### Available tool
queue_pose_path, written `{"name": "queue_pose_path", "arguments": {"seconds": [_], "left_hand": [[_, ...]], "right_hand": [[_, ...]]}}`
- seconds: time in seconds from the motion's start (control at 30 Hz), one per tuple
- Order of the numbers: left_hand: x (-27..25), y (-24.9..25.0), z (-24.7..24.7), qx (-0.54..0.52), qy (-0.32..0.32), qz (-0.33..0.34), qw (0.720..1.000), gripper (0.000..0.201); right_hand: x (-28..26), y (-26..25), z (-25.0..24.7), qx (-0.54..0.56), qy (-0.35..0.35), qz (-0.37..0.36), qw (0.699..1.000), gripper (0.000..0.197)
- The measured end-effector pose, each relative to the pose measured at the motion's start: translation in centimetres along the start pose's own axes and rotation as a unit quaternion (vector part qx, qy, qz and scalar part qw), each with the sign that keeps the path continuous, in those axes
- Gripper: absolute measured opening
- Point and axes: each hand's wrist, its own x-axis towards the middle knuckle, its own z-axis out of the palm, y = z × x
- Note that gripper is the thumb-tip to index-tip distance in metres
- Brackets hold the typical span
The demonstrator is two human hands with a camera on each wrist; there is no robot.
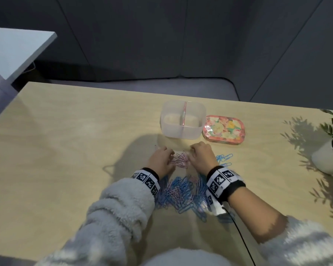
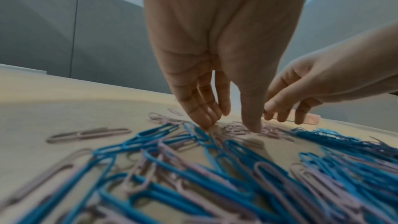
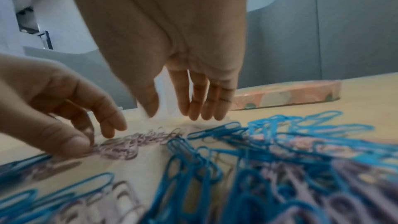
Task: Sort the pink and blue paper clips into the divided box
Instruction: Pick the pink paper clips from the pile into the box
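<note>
The wooden table [image 1: 75, 131] carries the divided box [image 1: 182, 121] at twelve o'clock, both compartments apparently empty. Left hand [image 1: 161, 160] and right hand [image 1: 201, 157], fingers loosely spread, corral pink clips [image 1: 45, 161] at center; the mixed pile [image 1: 183, 192] lies at six o'clock. Stray blues could get scooped along.

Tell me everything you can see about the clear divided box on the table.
The divided box is a translucent, frosted plastic tub with rounded corners, standing upright and open-topped on the wooden table. A pinkish divider splits it into left and right compartments; both look empty. It stands beyond both hands, and the floral tin sits right against its right side. Nothing else touches it.
</note>
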Motion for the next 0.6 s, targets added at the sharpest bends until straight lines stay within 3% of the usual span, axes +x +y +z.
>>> {"name": "queue_pose_path", "arguments": {"seconds": [0.13, 0.27, 0.6], "left_hand": [[0.3, 0.7, 0.0, 0.009, 0.002, 0.013, 1.000, 0.036], [0.7, 1.5, 0.0, 0.004, 0.005, 0.023, 1.000, 0.028], [0.1, 1.1, 0.0, 0.044, 0.016, 0.022, 0.999, 0.018]], "right_hand": [[-0.9, -0.5, 0.8, -0.077, -0.042, -0.027, 0.996, 0.040], [-1.1, -1.5, 1.3, 0.013, -0.035, -0.043, 0.998, 0.020], [-0.6, -1.7, -0.8, 0.051, -0.028, -0.022, 0.998, 0.017]]}}
